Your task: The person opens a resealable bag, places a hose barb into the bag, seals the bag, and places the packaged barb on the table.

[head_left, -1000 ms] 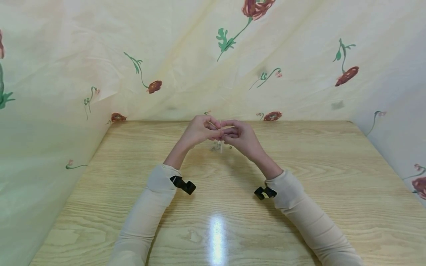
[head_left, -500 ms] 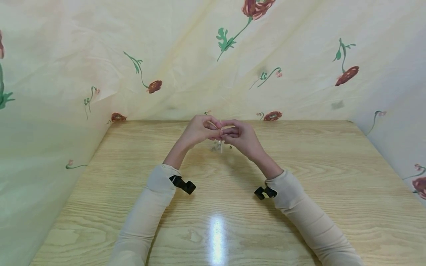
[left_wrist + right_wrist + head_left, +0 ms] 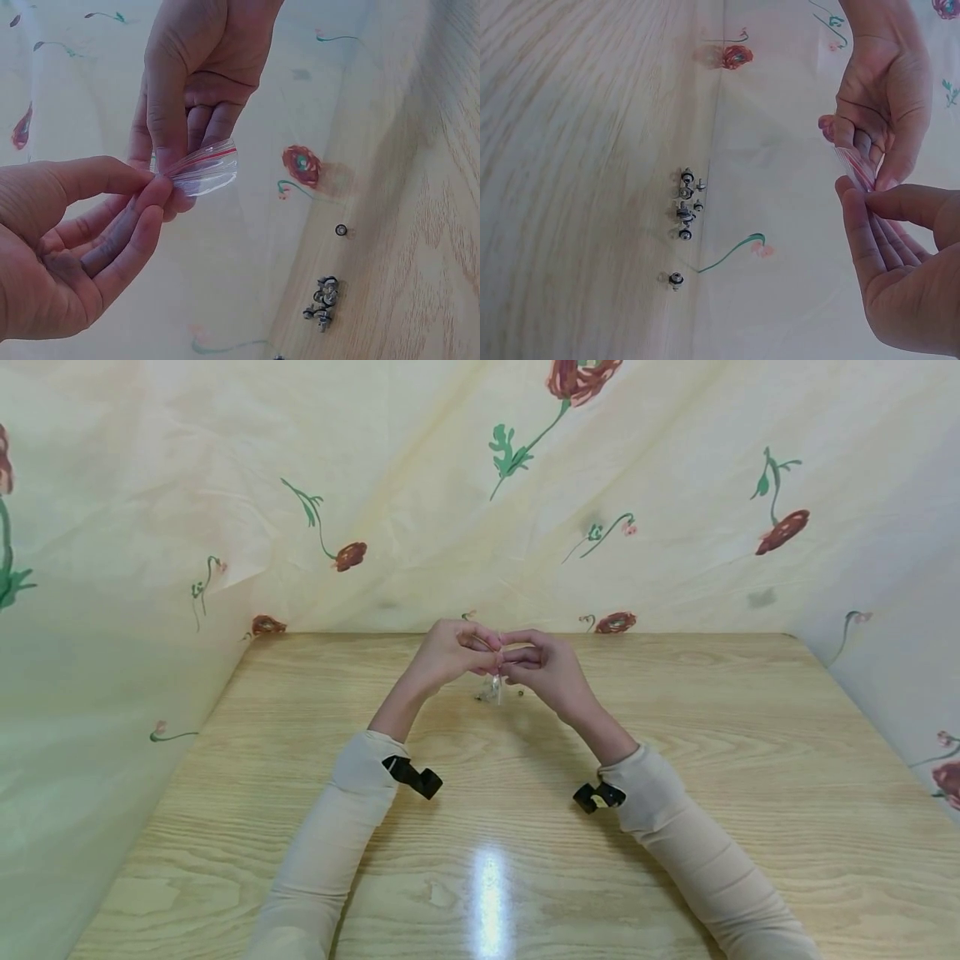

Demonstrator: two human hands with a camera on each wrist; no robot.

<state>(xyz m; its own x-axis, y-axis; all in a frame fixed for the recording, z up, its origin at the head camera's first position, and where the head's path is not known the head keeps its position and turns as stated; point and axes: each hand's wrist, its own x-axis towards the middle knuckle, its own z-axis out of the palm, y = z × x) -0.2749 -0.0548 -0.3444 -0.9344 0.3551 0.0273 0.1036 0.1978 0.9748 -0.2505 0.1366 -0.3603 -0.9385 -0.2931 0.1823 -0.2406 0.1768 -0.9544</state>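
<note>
A small clear zip-lock bag (image 3: 210, 171) with a red line along its seal is held between my two hands over the far part of the table. My left hand (image 3: 450, 653) pinches it between thumb and fingers. From the other side my right hand (image 3: 553, 673) pinches the bag too, fingertips against those of the left. In the right wrist view the bag (image 3: 858, 166) is partly hidden by fingers. A little heap of metal screws with dark rings (image 3: 324, 301) lies on the tabletop beneath the hands.
One loose screw-like piece (image 3: 341, 229) lies apart from the heap. The wood-grain table (image 3: 480, 777) ends at a pale flowered cloth (image 3: 420, 510), which hangs behind and at both sides. Black wrist mounts (image 3: 414, 778) sit on the sleeves.
Both hands stay in nearly the same place, fingertips together on the bag. The bag's lower part shifts slightly below the fingers.
</note>
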